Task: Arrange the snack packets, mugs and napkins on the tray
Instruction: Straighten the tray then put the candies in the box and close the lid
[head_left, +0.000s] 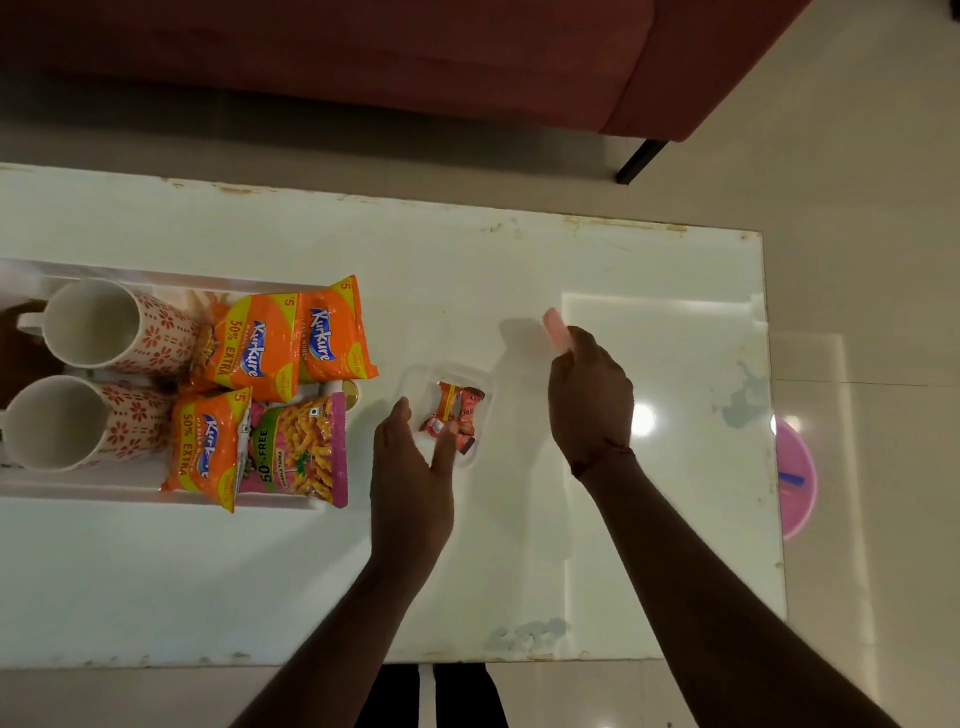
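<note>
A white tray (156, 283) at the left holds two white mugs with red flower patterns (111, 327) (78, 423), lying on their sides. Beside them lie three orange snack packets (254, 345) (332, 335) (208, 447) and a pink one (306, 449), overhanging the tray's right end. A small clear container (470, 376) with red candy wrappers (457, 415) sits on the table in the middle. My left hand (415, 467) grips the container's near left edge. Just right of the container and raised above the table, my right hand (589, 395) pinches a small pink piece (557, 327).
The white glass table (571, 260) has chipped edges; its right end shows light glare. A red sofa (467, 62) with a black leg (641, 158) stands beyond it. A pink bowl (795, 478) lies on the floor at the right.
</note>
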